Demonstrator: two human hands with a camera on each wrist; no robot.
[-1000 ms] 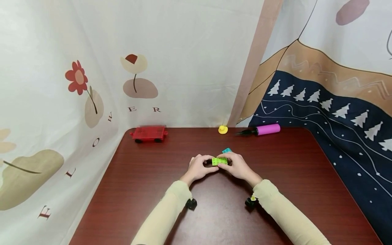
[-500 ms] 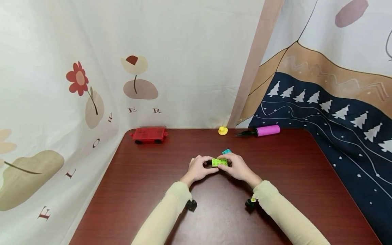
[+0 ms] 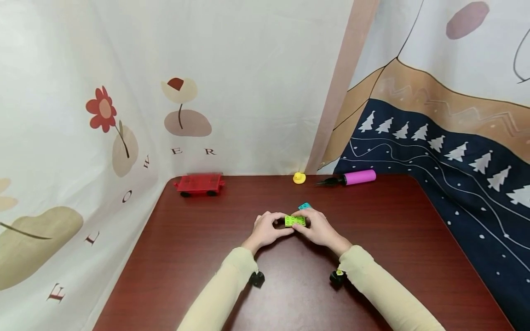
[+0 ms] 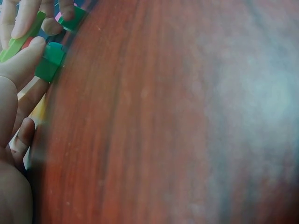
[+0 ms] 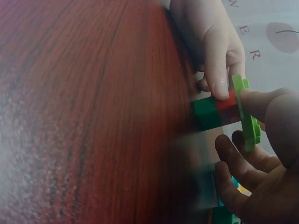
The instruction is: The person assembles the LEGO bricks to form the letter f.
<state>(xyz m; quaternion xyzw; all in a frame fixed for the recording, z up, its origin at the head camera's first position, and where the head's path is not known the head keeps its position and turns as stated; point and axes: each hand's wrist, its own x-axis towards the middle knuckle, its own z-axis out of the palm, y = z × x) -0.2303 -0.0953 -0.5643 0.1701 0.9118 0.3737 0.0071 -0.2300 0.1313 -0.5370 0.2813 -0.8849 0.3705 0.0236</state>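
Observation:
A small stack of toy building bricks stands between my hands at the middle of the table. Its top is a flat lime-green brick (image 3: 295, 221), studs upward. Below that, the right wrist view shows a red brick (image 5: 228, 106) with a dark green brick (image 5: 206, 112) under it. My left hand (image 3: 267, 228) pinches the stack's side, its thumb on the red brick. With thumb and fingers, my right hand (image 3: 320, 227) grips the lime-green brick by its edges. Just behind the right hand is a teal brick (image 3: 304, 206), partly hidden by the fingers.
On the brown table (image 3: 207, 248), a red toy wagon (image 3: 200, 184) stands at the back left. A yellow rubber duck (image 3: 299, 178) and a purple hand pump (image 3: 359, 177) with a black nozzle lie along the back edge. Printed curtains (image 3: 256, 82) hang behind.
The head view has shifted slightly, so the scene sits a little lower and further left. Both hands keep their places on the brick stack.

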